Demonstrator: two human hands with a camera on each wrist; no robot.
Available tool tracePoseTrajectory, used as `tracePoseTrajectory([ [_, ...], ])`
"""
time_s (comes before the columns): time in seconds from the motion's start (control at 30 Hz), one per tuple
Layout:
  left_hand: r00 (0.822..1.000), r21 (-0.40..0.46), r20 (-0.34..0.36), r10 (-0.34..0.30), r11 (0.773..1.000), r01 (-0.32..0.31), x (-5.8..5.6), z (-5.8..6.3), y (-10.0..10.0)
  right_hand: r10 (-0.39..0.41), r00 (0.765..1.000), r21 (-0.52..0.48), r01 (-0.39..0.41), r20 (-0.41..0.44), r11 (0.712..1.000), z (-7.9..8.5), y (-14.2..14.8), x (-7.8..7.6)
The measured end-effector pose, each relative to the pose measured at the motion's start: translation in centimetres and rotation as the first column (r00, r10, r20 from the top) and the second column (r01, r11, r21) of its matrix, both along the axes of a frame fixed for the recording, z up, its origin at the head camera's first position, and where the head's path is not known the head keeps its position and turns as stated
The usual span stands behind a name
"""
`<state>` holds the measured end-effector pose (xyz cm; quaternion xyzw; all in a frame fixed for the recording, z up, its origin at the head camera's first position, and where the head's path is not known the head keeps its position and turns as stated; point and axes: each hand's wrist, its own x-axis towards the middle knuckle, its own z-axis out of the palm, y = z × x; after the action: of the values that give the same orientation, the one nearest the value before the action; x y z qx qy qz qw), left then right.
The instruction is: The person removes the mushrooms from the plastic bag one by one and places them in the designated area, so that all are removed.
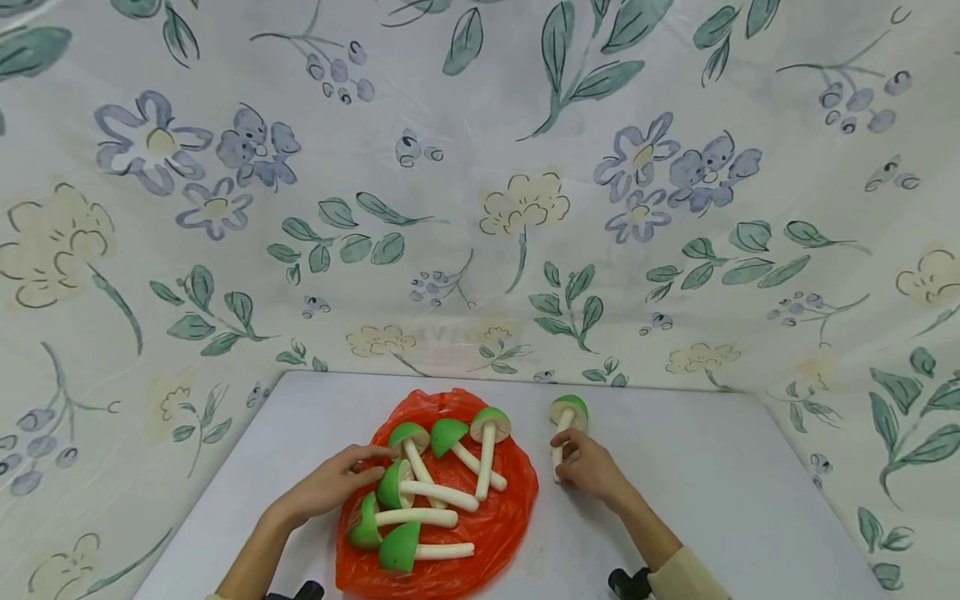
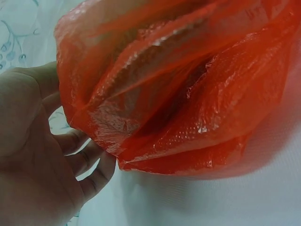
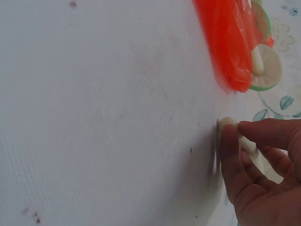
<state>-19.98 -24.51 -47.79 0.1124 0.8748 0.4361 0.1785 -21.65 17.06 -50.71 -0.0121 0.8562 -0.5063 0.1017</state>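
My right hand (image 1: 592, 467) pinches the white stem of a green-capped toy mushroom (image 1: 570, 409) at the right of the red plastic bag (image 1: 510, 517). The cap points towards the back of the table. In the right wrist view, the thumb and fingers close round the stem (image 3: 229, 121), low over the white surface. My left hand (image 1: 337, 479) is at the bag's left edge, its fingers loosely bent beside a mushroom cap (image 1: 390, 486). In the left wrist view, the fingertips pass partly behind the crumpled bag (image 2: 188, 103). Several more green-capped mushrooms (image 1: 420, 517) lie on the bag.
The white table (image 1: 675, 442) carries the bag and mushrooms. A floral-patterned cloth (image 1: 450, 208) rises behind the table's back edge and spreads along both sides. Small dark marks dot the table surface (image 3: 117, 117) in the right wrist view.
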Motion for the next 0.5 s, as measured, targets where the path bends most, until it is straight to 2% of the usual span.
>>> tracePoseTrajectory([
  [0.2, 1.0, 0.01, -0.014, -0.021, 1.0, 0.021, -0.1, 0.03, 0.1, 0.022, 1.0, 0.002, -0.022, 0.009, 1.0, -0.15, 0.08, 0.07],
  [0.5, 1.0, -0.008, 0.005, 0.01, 1.0, -0.01, -0.24, 0.13, 0.1, 0.032, 0.999, -0.003, -0.031, 0.004, 0.999, -0.17, 0.35, 0.1],
])
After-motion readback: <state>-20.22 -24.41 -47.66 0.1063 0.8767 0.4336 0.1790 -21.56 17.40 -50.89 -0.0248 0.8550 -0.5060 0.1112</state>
